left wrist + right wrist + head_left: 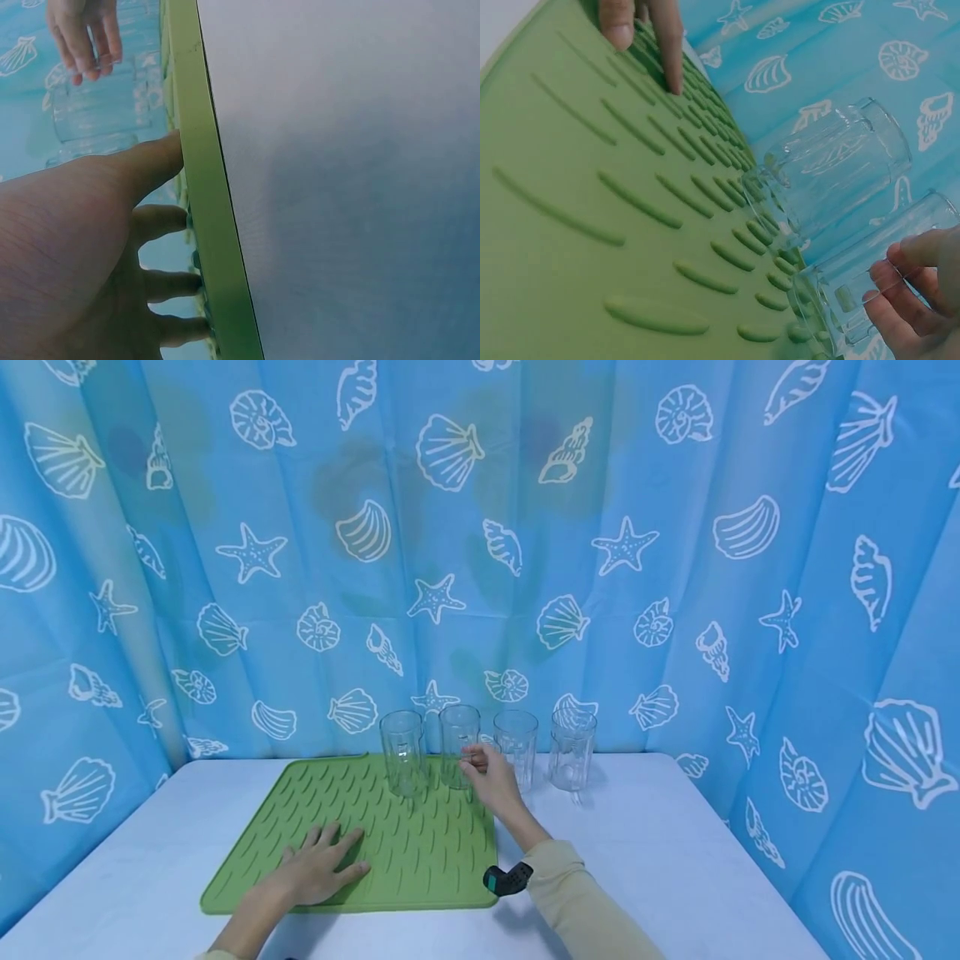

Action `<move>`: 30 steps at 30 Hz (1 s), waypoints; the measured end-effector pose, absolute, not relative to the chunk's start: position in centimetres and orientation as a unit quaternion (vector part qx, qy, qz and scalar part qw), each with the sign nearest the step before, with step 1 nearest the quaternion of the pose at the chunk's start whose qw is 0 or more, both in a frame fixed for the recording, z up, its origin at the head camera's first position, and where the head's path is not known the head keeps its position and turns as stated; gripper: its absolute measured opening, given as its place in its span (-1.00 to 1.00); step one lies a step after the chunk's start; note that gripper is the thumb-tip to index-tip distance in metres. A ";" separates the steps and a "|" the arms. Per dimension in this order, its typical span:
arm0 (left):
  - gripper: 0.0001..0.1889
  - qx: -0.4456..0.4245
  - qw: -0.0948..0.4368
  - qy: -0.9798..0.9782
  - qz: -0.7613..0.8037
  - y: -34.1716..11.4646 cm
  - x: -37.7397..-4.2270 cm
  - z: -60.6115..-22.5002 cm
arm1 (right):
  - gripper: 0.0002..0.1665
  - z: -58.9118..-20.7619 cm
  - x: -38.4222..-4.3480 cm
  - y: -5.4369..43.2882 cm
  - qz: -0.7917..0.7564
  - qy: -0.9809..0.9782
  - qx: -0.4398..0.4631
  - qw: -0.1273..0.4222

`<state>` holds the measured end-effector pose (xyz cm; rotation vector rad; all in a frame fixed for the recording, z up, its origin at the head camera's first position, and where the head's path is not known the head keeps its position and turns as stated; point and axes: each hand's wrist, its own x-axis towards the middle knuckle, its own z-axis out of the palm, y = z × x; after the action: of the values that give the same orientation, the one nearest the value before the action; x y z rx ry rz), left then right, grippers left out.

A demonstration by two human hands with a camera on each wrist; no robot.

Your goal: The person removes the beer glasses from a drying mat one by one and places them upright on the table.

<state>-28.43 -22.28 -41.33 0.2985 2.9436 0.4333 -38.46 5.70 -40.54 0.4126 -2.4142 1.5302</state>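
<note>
A green ridged drying mat (442, 868) lies on the white table. My left hand (318, 864) rests on its front left part with fingers spread. At the mat's back right, two clear glass mugs stand upright: a left one (401, 752) and a second one (453, 735). My right hand (491, 781) is at the near side of the second mug; in the right wrist view its thumb and curled fingers (907, 307) pinch what looks like the handle. Transparent glass makes the exact contact hard to see.
Right of my right hand, a third glass mug (517, 735) stands partly behind the hand, near the mat's edge. A fourth mug (572, 747) stands on the white table (645, 860). Behind everything hangs a blue curtain (480, 560) with white shells. A black wrist device (508, 878) sits at my right cuff.
</note>
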 end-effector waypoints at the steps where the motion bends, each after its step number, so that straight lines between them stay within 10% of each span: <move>1: -0.25 0.099 0.076 0.981 0.145 -22.3 -28.4 -41.3 | -0.70 -40.6 -38.5 5.7 0.526 -0.829 0.141 0.128; 30: -0.25 0.096 0.083 0.980 0.151 -22.2 -28.5 -41.1 | -0.80 -40.3 -38.3 6.9 0.531 -0.798 0.278 0.060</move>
<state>-28.45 -22.21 -41.15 0.2866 2.9280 0.4496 -38.33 6.85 -40.32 0.8400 -2.4166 1.6066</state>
